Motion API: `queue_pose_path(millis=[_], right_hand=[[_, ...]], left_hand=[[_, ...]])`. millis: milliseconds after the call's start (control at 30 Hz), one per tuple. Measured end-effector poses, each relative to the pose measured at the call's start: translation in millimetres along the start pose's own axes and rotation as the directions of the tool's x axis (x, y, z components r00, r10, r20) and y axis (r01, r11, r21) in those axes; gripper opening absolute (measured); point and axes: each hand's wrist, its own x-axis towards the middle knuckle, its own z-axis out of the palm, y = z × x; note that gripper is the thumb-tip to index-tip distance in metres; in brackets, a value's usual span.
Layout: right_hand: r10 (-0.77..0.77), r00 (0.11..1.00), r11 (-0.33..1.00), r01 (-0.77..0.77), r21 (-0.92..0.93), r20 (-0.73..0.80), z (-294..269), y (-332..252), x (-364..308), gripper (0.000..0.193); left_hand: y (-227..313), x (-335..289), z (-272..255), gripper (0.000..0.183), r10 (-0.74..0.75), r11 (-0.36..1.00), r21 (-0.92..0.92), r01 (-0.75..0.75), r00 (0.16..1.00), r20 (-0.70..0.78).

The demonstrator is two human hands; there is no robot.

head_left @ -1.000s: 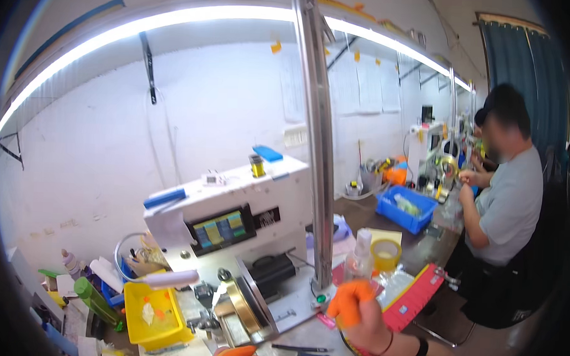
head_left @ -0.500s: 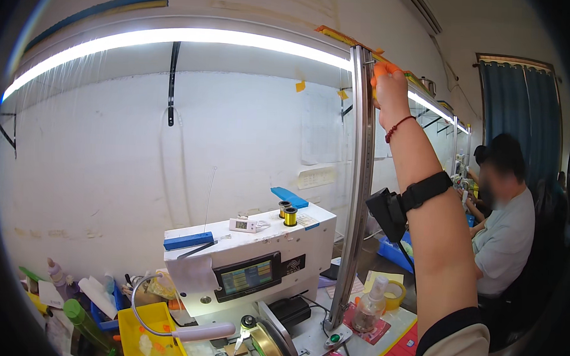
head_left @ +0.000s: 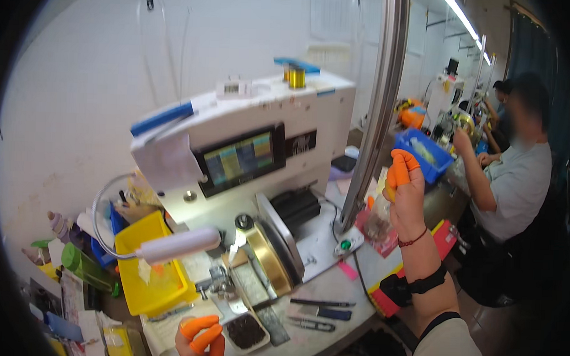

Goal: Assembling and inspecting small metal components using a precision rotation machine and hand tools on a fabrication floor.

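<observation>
My right hand (head_left: 408, 198), with orange finger cots, is raised in front of the upright metal post (head_left: 378, 112). Its fingers are closed together, and whatever they may hold cannot be made out. Behind it stands a clear bottle (head_left: 376, 226) on a red card. At the lower edge my left hand (head_left: 197, 341), also in orange finger cots, has its fingers curled; nothing nameable shows in them. It is beside a small white tray of dark material (head_left: 247, 332). Ahead is a white machine (head_left: 243, 123) with a screen (head_left: 238, 161) and a brass-coloured wheel (head_left: 268, 259).
A yellow bin (head_left: 146, 239) and a lamp (head_left: 179, 244) on a bent neck stand left of the wheel. Knife-like hand tools (head_left: 321, 311) lie near the front edge. A co-worker (head_left: 517, 180) sits at the right by a blue bin (head_left: 424, 154). Yellow spools (head_left: 296, 78) top the machine.
My right hand has come down from the top of the post to beside its lower part. My left hand has entered at the bottom. The view has tilted down toward the bench.
</observation>
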Motion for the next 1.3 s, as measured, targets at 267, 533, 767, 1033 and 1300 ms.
queue_pose_path(millis=[267,533,767,1033,1300], right_hand=[[0.457,0.887,0.865,-0.425,0.266,-0.07,-47.8,61.0,-41.9,0.016],[0.575,0.816,0.789,-0.535,0.304,-0.058,-56.6,77.8,-47.7,0.01],[0.61,0.788,0.781,-0.578,0.238,-0.087,-53.1,77.8,-49.1,0.01],[0.304,0.946,0.871,-0.322,-0.37,-0.108,-44.2,94.4,-65.3,0.02],[0.28,0.959,0.868,-0.232,-0.439,0.046,-9.8,75.7,-103.5,0.021]], left_hand=[[-4.6,4.7,31.8,0.03,-0.033,0.995,-0.095,0.04,0.997,0.071],[-1.5,-1.4,33.9,0.03,-0.019,0.996,-0.087,0.03,0.993,0.119],[-5.2,0.1,38.3,0.03,-0.014,0.996,-0.082,0.026,0.989,0.147],[-5.9,4.3,40.8,0.03,0.002,0.995,-0.101,0.015,0.985,0.172],[2.5,20.2,55.3,0.032,0.062,0.977,-0.213,-0.012,0.971,0.233]])
